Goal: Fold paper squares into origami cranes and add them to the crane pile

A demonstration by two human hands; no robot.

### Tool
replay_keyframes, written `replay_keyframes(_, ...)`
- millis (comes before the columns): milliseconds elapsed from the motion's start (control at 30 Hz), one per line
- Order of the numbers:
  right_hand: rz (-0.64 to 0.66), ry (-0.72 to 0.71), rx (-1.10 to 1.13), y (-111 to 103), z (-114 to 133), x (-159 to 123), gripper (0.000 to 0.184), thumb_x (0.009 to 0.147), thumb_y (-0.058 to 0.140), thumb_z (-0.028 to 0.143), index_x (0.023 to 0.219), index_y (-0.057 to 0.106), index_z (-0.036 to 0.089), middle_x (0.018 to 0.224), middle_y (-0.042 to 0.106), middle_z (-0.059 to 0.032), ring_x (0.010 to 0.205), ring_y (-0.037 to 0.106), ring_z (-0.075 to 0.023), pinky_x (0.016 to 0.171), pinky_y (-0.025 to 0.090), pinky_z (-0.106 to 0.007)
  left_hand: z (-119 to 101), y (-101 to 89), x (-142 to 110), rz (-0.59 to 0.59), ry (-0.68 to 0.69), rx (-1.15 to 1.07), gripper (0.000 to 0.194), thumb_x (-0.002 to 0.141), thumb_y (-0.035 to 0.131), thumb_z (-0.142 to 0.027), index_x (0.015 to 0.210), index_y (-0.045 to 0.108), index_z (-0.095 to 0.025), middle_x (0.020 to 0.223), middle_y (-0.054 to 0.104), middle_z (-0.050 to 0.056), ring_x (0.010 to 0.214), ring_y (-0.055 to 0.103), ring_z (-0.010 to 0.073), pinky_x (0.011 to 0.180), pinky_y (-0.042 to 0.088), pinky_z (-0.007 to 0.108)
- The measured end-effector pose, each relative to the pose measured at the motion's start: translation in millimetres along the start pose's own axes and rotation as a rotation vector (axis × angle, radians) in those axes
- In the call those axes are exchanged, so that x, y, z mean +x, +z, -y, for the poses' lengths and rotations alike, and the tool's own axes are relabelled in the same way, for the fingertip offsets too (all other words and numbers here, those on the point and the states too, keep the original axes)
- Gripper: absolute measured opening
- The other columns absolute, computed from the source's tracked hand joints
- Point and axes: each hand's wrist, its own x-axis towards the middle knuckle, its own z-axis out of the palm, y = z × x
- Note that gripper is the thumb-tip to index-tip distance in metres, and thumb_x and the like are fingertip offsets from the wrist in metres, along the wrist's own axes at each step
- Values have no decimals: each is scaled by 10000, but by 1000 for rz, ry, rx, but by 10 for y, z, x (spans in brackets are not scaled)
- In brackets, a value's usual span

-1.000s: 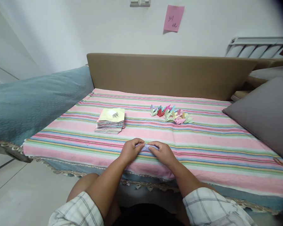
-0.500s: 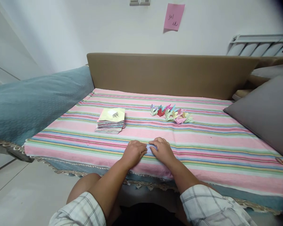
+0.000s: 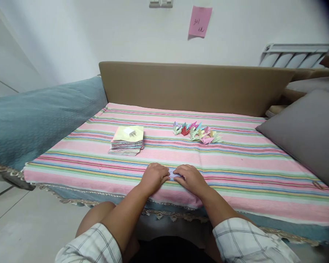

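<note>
A small piece of lavender folded paper (image 3: 173,174) lies on the striped cloth, mostly covered by my fingers. My left hand (image 3: 155,176) is closed on its left end, fingertips pressed together against it. From the other side, my right hand (image 3: 191,179) grips the paper's right end between thumb and fingers. Beyond my hands sits a group of folded paper cranes (image 3: 194,132) in several colours. Left of them stands a stack of square paper sheets (image 3: 127,144), with a white plug adapter (image 3: 129,132) on its yellow top sheet.
A pink striped cloth (image 3: 79,160) covers the seat in front of me. Behind it rises a brown backrest (image 3: 181,87). A blue-covered armrest (image 3: 49,109) bounds the left, a grey cushion (image 3: 307,131) the right. A small brown loop (image 3: 318,185) lies near the cushion.
My right hand's fingers have lowered and flattened over the paper's right end. My left hand stays almost in place. The whole view has shifted slightly.
</note>
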Motion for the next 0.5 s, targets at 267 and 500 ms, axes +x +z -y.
replay_keyframes(267, -26, 35, -3, -2, 37, 44, 200, 904, 465, 265, 851, 649, 207, 854, 666, -21, 823, 576, -146, 766, 415, -270, -36, 30, -14, -79, 28, 73, 184, 864, 508, -299, 850, 671, -217, 874, 698, 31, 832, 583, 189, 790, 373, 357)
replay_keyframes(500, -105, 182, -81, 176, 48, 95, 213, 883, 493, 271, 1000, 664, 218, 859, 634, -47, 832, 556, -176, 777, 427, -295, -72, 41, -23, -93, -27, 38, 189, 847, 524, -299, 800, 694, -230, 993, 690, 20, 886, 581, 195, 824, 393, 373)
